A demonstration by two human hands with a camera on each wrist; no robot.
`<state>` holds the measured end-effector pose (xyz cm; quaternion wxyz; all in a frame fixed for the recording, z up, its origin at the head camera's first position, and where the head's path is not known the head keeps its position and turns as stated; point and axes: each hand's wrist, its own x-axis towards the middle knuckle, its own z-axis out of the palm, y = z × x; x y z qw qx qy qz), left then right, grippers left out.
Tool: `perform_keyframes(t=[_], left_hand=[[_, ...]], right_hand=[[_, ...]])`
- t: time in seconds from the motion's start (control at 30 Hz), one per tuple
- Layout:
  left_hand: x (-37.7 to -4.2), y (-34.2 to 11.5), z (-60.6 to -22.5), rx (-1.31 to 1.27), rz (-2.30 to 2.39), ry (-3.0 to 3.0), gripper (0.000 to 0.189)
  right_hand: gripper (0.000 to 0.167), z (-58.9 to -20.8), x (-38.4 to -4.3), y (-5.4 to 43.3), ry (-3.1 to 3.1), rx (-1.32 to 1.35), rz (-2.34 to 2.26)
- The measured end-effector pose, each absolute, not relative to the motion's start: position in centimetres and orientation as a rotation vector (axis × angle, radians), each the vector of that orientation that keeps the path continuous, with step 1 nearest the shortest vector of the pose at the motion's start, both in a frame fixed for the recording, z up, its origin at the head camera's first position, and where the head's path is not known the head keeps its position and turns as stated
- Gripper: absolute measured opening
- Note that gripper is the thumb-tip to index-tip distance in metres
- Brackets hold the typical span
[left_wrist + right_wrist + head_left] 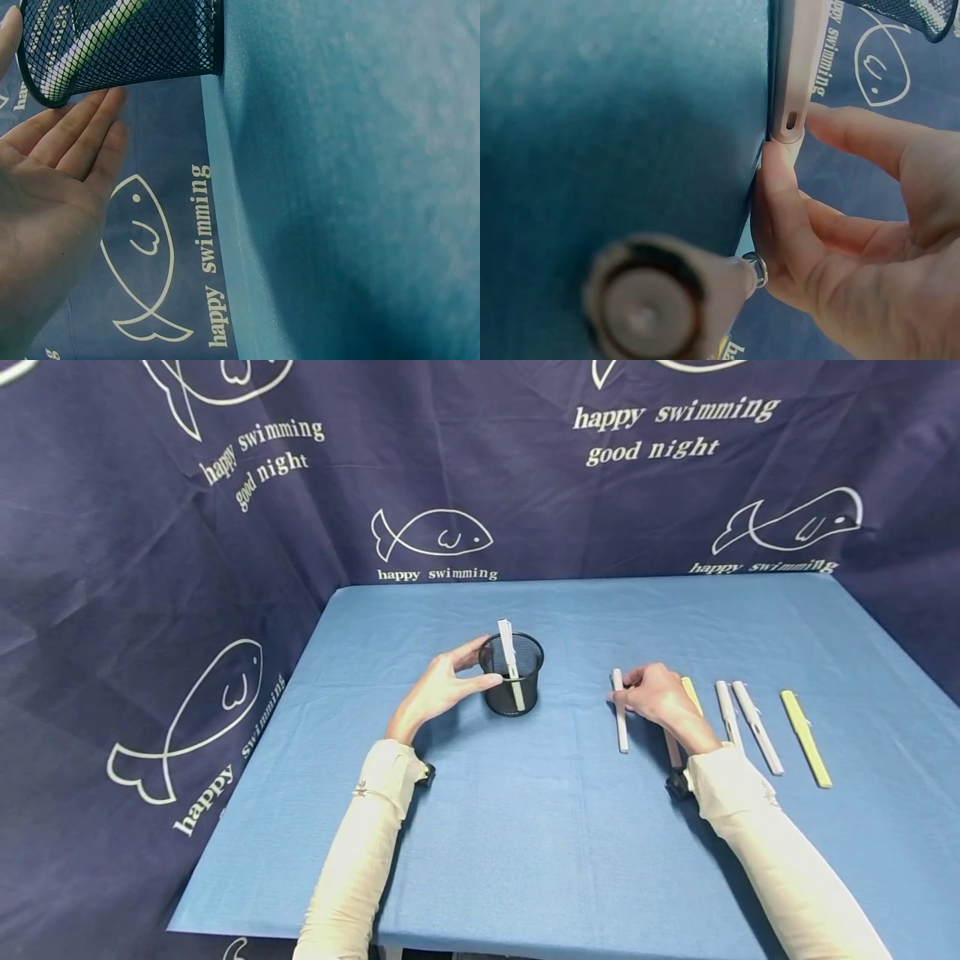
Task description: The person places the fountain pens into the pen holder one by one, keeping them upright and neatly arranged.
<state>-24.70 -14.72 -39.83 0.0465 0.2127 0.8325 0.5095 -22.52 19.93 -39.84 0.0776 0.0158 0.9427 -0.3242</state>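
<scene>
The thumb and fingers of the right hand [662, 693] are bent and nearly closed, and between their tips they pinch a slim, pale pinkish-white pen [621, 722] of smooth surface; whether it is already a little lifted, I cannot tell. The relation that matters most, I judge, is the direction of this pen: its long axis points almost straight away from the person, while the black cylindrical cup of metal mesh [497, 697] stands upright well apart to its left, so the right hand is clearly the nearer one. The pen lies on the left side of the right fingers, which hold its far half; the longer part extends toward the person. The left hand [441, 687] holds the cup lightly, its thumb at the near side of the rim and its rather straight fingers reaching around the other side. Inside the cup, a white pen with a clip [507, 647] leans, its top above the rim. Under the right wrist a pink pen [672, 748] and a yellow pen [692, 693] are partly hidden; farther right lie two whitish pens [757, 727] and a yellow-green pen [806, 741], all upon the blue tablecloth [510, 843].
</scene>
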Motion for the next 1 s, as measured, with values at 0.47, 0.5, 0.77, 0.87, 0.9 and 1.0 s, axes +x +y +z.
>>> perform_keyframes(t=[0.47,0.5,0.77,0.87,0.9,1.0], left_hand=[[-24.7,-14.7,-39.8,0.643,1.542,2.545,0.075],[-24.7,-14.7,-39.8,0.646,1.541,2.545,0.075],[-24.6,-14.7,-39.6,0.648,1.558,2.541,0.075],[-24.5,-14.7,-39.6,0.647,1.560,2.538,0.075],[-24.5,-14.7,-39.6,0.647,1.561,2.537,0.076],[-24.4,-14.7,-39.8,0.646,1.566,2.535,0.076]], right_hand=[[0.039,-39.9,-22.5,19.8,2.830,0.033,-0.940],[0.039,-39.9,-22.5,19.7,2.834,0.039,-0.930],[0.024,-39.7,-22.5,18.6,2.887,0.057,-0.817],[0.025,-39.8,-22.5,18.7,2.886,0.064,-0.813],[0.027,-39.8,-22.5,18.8,2.882,0.064,-0.817],[0.030,-39.8,-22.5,19.1,2.873,0.056,-0.826]])
